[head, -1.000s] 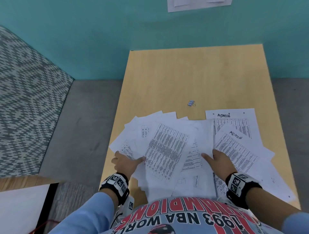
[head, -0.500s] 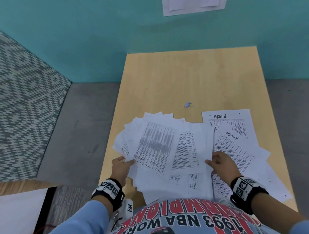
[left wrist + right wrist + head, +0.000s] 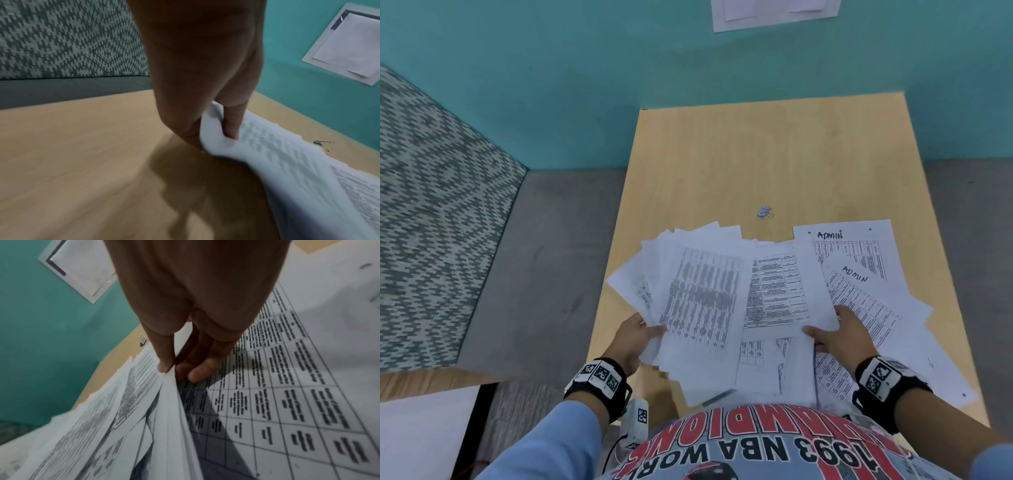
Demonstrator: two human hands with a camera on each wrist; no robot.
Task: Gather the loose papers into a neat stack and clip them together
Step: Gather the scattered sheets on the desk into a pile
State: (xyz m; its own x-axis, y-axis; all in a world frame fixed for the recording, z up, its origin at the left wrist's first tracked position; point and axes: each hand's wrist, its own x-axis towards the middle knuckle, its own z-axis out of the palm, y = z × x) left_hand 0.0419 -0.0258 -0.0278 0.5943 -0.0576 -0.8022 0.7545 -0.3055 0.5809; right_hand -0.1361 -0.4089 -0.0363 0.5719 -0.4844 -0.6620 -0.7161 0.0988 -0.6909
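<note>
The person is gathering: the left hand (image 3: 635, 337) is pinching the left edge of the fanned bundle of printed sheets (image 3: 722, 301) and the right hand (image 3: 837, 337) is pinching its right edge, above the wooden table (image 3: 774, 154). Next comes collecting the "ADMIN" sheets (image 3: 859, 274) lying flat (still uncollected), then squaring. The binder clip (image 3: 765, 212) is waiting beyond. Lower sheets are lying partly hidden.
</note>
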